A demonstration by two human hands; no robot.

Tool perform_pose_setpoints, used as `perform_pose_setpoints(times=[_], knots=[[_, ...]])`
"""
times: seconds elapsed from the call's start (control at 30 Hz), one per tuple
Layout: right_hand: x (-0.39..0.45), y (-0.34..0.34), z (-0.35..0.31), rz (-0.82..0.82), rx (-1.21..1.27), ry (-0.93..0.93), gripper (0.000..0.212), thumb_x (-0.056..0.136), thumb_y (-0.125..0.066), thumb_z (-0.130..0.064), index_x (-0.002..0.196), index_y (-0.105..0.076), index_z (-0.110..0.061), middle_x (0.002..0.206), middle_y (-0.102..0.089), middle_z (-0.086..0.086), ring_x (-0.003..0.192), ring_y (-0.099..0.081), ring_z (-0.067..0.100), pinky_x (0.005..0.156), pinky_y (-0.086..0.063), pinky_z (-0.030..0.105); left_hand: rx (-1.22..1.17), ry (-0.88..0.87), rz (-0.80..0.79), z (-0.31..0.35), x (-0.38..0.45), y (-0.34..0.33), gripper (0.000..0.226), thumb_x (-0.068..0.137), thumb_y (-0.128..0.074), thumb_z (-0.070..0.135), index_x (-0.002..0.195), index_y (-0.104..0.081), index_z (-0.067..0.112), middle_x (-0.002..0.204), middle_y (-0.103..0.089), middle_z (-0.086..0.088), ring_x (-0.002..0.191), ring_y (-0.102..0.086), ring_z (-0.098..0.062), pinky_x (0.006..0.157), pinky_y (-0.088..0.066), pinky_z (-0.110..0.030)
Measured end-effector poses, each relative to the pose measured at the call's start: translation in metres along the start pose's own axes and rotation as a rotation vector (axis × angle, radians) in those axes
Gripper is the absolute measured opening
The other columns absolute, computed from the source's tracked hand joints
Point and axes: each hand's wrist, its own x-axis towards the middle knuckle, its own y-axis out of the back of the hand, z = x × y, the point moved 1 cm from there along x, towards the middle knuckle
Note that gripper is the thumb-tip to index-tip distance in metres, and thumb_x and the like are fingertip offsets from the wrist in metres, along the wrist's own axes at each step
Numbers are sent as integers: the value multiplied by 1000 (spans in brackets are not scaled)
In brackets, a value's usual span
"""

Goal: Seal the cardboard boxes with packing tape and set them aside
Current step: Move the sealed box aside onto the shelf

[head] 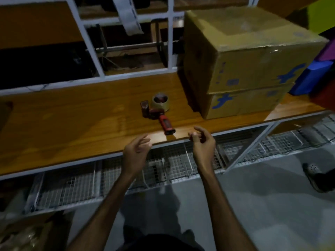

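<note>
Red-handled tape dispenser (156,110) lies on glossy wooden bench (72,120).

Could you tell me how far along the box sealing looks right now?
Two taped cardboard boxes sit stacked at the right of the bench. The tape dispenser lies untouched; left hand and right hand hold nothing. No unsealed box shows.

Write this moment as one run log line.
hands: left free, right free | tape dispenser: lying on table | boxes: stacked two high, right
</note>
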Motion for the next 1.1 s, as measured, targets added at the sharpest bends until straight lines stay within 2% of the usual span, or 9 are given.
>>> perform_pose_setpoints(times=[0.07,0.17,0.27,0.4,0.67,0.77,0.97,1.03,1.1], knots=[[-37,-32,6,-79,-23,2,19,107,-61,-13,120,-72,-22,108,-76,5,99,-71,14,84,-54,27,-40,84,44,-31,-26,40,36,97,-72,9,133,-68,16,111,-75,5,102,-71,0,93,-61,-34],[-89,-91,12,-262,-73,36,18,108,-62,-16,123,-72,-17,106,-77,4,96,-73,10,82,-56,22,-45,167,115,-69,-52,110,35,96,-73,7,127,-68,23,108,-74,9,99,-69,6,97,-59,-39],[-137,-159,14,-457,-106,90,18,108,-63,-16,124,-70,-17,104,-79,2,96,-75,8,86,-59,21,-1,188,244,-101,-74,192,31,97,-73,12,125,-71,26,110,-74,14,101,-69,6,93,-60,-33],[-193,-259,6,-678,-125,132,24,107,-64,-14,130,-70,-12,104,-80,3,96,-77,10,91,-63,33,-12,202,496,-127,-108,295,25,100,-72,20,124,-74,23,112,-77,10,105,-72,-5,87,-59,-29],[-252,-423,-45,-984,-46,240,21,108,-60,-8,124,-68,-18,96,-78,15,91,-77,18,86,-64,39,-50,238,824,-139,-134,435,24,101,-69,18,125,-73,20,111,-74,12,102,-67,6,79,-53,-8],[-255,-470,-60,-1069,-64,186,24,109,-57,-12,131,-64,-19,107,-75,12,99,-75,22,79,-64,33,-37,251,931,-147,-126,466,28,101,-69,21,129,-72,18,113,-74,9,104,-68,0,85,-55,-17],[-234,-585,-79,-1108,-80,147,25,108,-57,-14,129,-66,-24,113,-73,7,105,-74,29,79,-66,57,-36,244,1068,-158,-84,509,33,101,-69,23,134,-69,17,117,-73,8,104,-66,6,84,-54,-12],[-222,-627,-89,-1102,-88,237,24,108,-58,-15,130,-66,-21,113,-73,7,104,-73,24,76,-68,46,-34,235,1142,-161,-65,524,32,101,-69,22,132,-70,14,115,-73,7,100,-65,10,79,-52,-7],[-207,-675,-100,-1079,-114,392,25,109,-58,-13,132,-67,-12,118,-72,9,107,-70,24,75,-61,18,-4,228,1226,-161,-48,537,33,102,-69,25,133,-70,14,116,-73,4,102,-65,7,79,-55,-11]])
